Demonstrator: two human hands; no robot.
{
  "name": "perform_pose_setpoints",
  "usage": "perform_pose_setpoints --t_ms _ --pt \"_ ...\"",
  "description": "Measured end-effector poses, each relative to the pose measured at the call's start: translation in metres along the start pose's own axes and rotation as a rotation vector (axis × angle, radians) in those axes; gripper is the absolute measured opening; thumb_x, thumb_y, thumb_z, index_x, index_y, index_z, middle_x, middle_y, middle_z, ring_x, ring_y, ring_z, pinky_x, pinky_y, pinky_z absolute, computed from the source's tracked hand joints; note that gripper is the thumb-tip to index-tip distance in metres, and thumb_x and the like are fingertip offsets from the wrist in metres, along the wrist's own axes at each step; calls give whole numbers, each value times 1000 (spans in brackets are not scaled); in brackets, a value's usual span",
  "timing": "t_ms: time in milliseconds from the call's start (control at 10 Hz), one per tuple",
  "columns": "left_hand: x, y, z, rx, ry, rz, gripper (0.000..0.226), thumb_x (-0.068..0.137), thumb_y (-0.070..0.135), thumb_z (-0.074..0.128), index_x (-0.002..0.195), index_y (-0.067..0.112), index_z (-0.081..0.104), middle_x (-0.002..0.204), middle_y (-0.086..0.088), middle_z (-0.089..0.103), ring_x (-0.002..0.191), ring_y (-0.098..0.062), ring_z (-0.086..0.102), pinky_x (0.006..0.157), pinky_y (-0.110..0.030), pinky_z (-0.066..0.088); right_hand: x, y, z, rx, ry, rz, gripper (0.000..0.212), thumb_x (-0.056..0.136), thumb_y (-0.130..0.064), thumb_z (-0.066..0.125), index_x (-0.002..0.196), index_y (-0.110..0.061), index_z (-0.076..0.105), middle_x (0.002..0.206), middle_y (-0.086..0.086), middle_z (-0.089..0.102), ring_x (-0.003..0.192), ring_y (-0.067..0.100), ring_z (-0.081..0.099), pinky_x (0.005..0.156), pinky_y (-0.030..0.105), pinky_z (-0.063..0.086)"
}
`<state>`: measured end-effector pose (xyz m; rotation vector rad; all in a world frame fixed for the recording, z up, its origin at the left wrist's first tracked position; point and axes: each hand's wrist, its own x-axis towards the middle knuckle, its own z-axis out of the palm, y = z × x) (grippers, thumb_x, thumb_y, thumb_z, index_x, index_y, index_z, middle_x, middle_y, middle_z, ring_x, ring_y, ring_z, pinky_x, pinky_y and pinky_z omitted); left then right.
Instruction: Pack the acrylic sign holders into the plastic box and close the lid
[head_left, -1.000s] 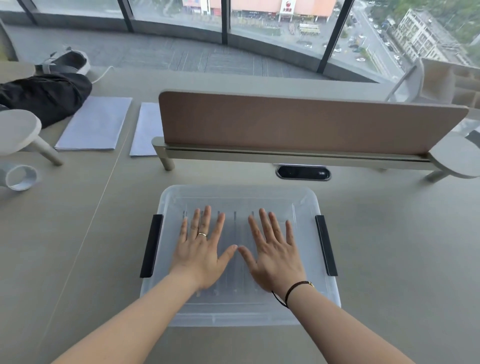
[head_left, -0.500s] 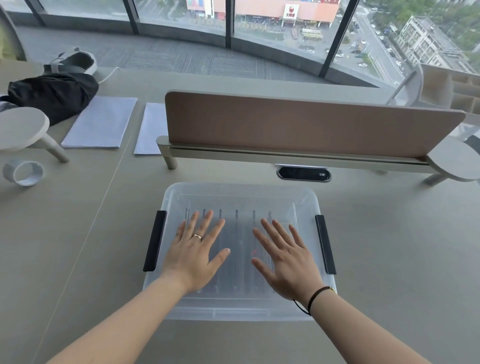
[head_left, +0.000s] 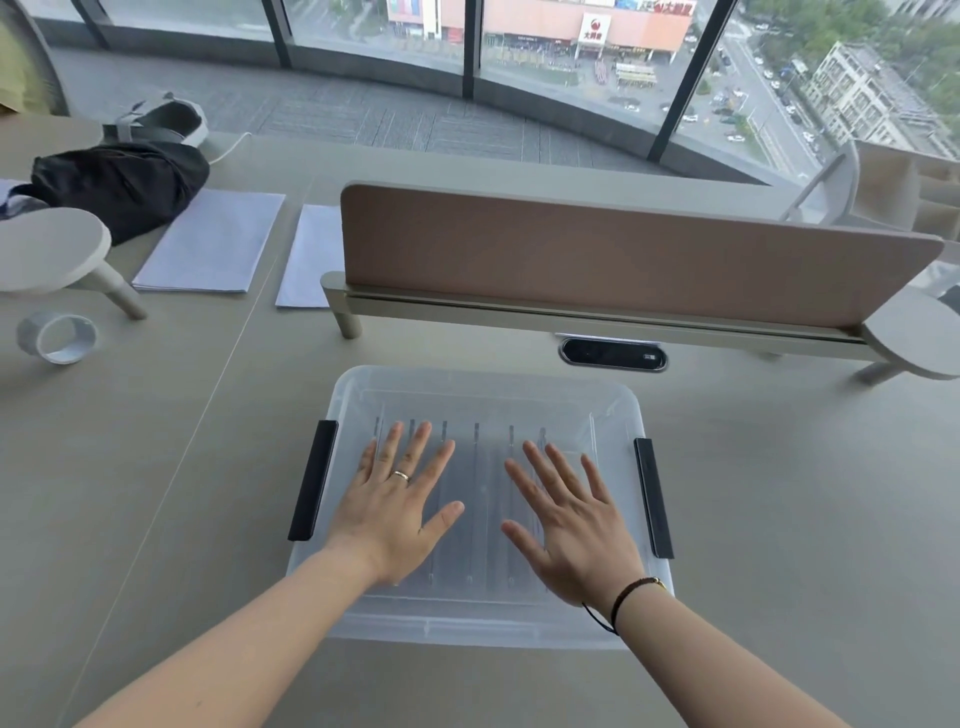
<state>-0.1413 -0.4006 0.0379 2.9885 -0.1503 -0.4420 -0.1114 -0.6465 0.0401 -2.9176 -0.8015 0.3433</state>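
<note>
A translucent plastic box (head_left: 483, 387) sits on the desk in front of me with its clear lid (head_left: 613, 410) on top. Black clip handles run along its left side (head_left: 313, 480) and right side (head_left: 653, 498). Through the lid I see several acrylic sign holders (head_left: 476, 467) standing in a row inside. My left hand (head_left: 397, 501) lies flat on the lid's left half, fingers spread. My right hand (head_left: 569, 525) is over the right half with fingers straight and spread; whether it touches the lid I cannot tell.
A brown desk divider (head_left: 613, 249) on a rail stands just behind the box, with a black oval grommet (head_left: 613, 354) below it. A tape roll (head_left: 57, 338), paper stacks (head_left: 213, 244), a black bag (head_left: 119, 182) and a round stool-like shelf (head_left: 49, 249) lie at the left.
My hands have slid apart on the lid, the thumbs no longer nearly touching. My right hand has shifted right and toward me. The view has tilted slightly.
</note>
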Motion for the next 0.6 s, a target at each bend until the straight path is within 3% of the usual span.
perform_pose_setpoints --t_ms 100,300,400,500,600 --pt "-1 0 -2 9 0 0 72 91 73 2 146 39 -28 155 6 -37 137 -20 -42 119 -47 -13 -1 -1 -2 -12 -1 10 68 94 -71 11 154 -41 -3 163 -11 -12 150 14 -15 121 48 -5" --pt "-8 -3 -3 -108 72 11 69 92 71 13 153 43 -5 160 14 -21 143 -13 -32 119 -41 -12 -4 -4 -4 -11 -8 38 68 94 -72 12 153 -43 -3 162 -14 -13 150 12 -15 120 47 -8" --pt "-15 -11 -3 -260 145 -33 59 96 62 26 151 43 18 161 20 -1 147 -4 -15 122 -40 11 -7 -5 -5 31 -25 42 69 93 -72 15 154 -42 2 161 -16 -12 150 11 -15 120 45 -10" --pt "-22 -14 -2 -324 161 -135 63 95 63 30 152 41 13 162 14 -9 148 -7 -15 121 -40 14 -13 -9 -14 121 -71 51 67 94 -69 26 153 -42 12 163 -16 -5 150 7 -12 122 42 -10" --pt "-23 -15 1 -205 116 -168 78 90 71 21 153 35 -7 161 2 -25 146 -16 -25 120 -38 -7 -24 -11 -30 315 -71 96 65 89 -69 41 146 -38 36 161 -17 19 150 6 10 123 35 3"
